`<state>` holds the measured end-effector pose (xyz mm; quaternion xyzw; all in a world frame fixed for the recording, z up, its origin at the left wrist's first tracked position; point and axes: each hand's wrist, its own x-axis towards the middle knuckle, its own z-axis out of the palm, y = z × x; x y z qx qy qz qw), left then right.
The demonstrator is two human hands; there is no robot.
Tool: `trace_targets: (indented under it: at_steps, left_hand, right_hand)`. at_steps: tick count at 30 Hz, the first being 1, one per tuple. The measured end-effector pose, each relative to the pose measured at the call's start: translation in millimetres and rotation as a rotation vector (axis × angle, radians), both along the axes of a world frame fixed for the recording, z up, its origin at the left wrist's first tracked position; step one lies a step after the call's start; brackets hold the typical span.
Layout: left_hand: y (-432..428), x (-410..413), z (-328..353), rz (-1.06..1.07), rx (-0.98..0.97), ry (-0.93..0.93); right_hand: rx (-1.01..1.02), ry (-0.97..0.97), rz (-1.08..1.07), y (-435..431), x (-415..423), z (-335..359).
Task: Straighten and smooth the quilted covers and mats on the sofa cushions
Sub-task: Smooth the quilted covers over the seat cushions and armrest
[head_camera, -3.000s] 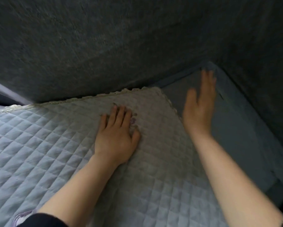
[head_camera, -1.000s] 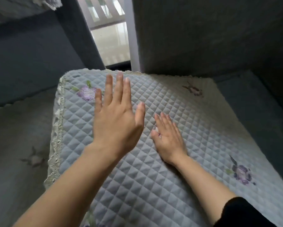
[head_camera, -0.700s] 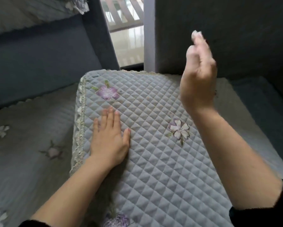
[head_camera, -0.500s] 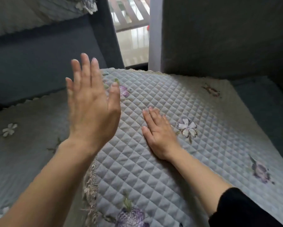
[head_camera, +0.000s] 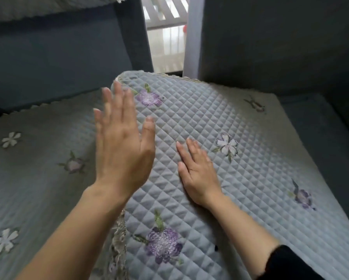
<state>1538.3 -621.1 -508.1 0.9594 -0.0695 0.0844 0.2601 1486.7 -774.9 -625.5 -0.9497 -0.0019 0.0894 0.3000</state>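
Two quilted layers are lying in front of you, and both are getting handled flat rather than grasped. Nearest you, the lace trim (head_camera: 118, 235) of the quilted cover (head_camera: 260, 178) is hanging over the cushion's left side onto the lower mat (head_camera: 38, 188), so that edge is sitting a step higher than the mat beside it. Your right grip (head_camera: 198, 174) is lying palm down near the middle of the cover, fingers straight and close together, pinching nothing; it is probably serving as an anchor so the cloth is not sliding while the other side gets stroked. Your left grip (head_camera: 123, 146) is hovering above the cover's left edge, spread and empty, its fingertips blurred, and it looks to be lining up for a sweep along that edge. Farther out, the cover's far left corner (head_camera: 125, 77) is curling up slightly, so that is likely where smoothing is wanted. To the right, a strip of bare seat cushion (head_camera: 318, 126) is showing beside the cover, suggesting the cover is sitting off to the left or askew. Room is running out beyond: the left backrest (head_camera: 58, 57) and the right backrest (head_camera: 270, 47) are closing in, with only a narrow bright gap (head_camera: 165, 37) between them.
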Motion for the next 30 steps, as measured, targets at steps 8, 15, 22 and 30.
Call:
trace_targets:
  at_steps: [8, 15, 22, 30]
  left_hand:
    - [-5, -81, -71, -0.016, 0.343, 0.394]
    - [-35, -75, 26, 0.075, -0.034, -0.143]
    - [-58, -129, -76, -0.042, 0.448, 0.397]
    - [-123, -99, -10, -0.006, 0.069, -0.003]
  right_hand:
    - [0.527, -0.518, -0.481, -40, 23, 119]
    - [-0.025, 0.051, 0.065, -45, -72, -15]
    - [0.525, -0.173, -0.364, -109, -6, 98]
    - [-0.028, 0.056, -0.099, -122, -99, -45]
